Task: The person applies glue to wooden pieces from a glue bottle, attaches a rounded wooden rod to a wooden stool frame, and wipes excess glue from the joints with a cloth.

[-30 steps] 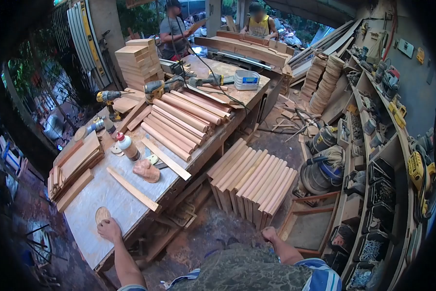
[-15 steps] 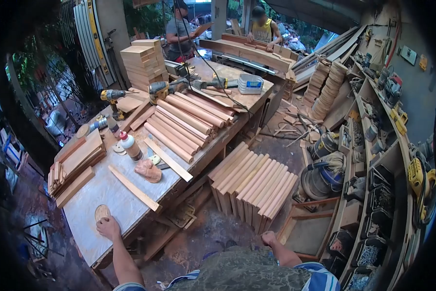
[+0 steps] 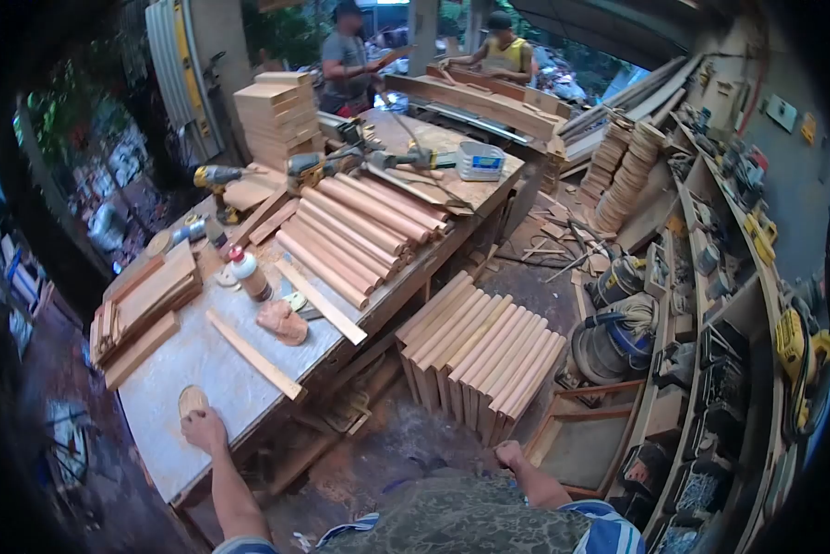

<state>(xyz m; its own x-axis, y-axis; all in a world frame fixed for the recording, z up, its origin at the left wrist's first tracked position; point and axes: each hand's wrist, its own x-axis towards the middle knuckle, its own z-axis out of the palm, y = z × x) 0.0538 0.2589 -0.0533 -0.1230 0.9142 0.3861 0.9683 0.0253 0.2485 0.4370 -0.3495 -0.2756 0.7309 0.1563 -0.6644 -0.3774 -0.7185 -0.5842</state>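
Observation:
My left hand [image 3: 204, 430] is on the near end of the workbench, fingers curled over the lower edge of a flat round wooden disc [image 3: 192, 401]. The disc lies on the pale bench top [image 3: 161, 439]. Down by my body, above the floor, is my right hand [image 3: 507, 452]; its fingers are closed, and I see nothing in them. Farther up the bench from my left hand lie a thin wooden strip [image 3: 253, 355], a lumpy brown block [image 3: 282, 323] and a glue bottle with a red cap [image 3: 249, 273].
Rounded wooden pieces [image 3: 341, 240] lie in rows on the bench, near a cordless drill [image 3: 216, 191]. More boards [image 3: 484, 346] stand stacked on the floor. Shelves of tools and bins [image 3: 710, 369] run along the right. Two people [image 3: 346, 65] work at the far end.
My left hand and the disc have shifted very slightly to the left. The far person in yellow has straightened and reaches an arm leftward. My right hand has hardly moved.

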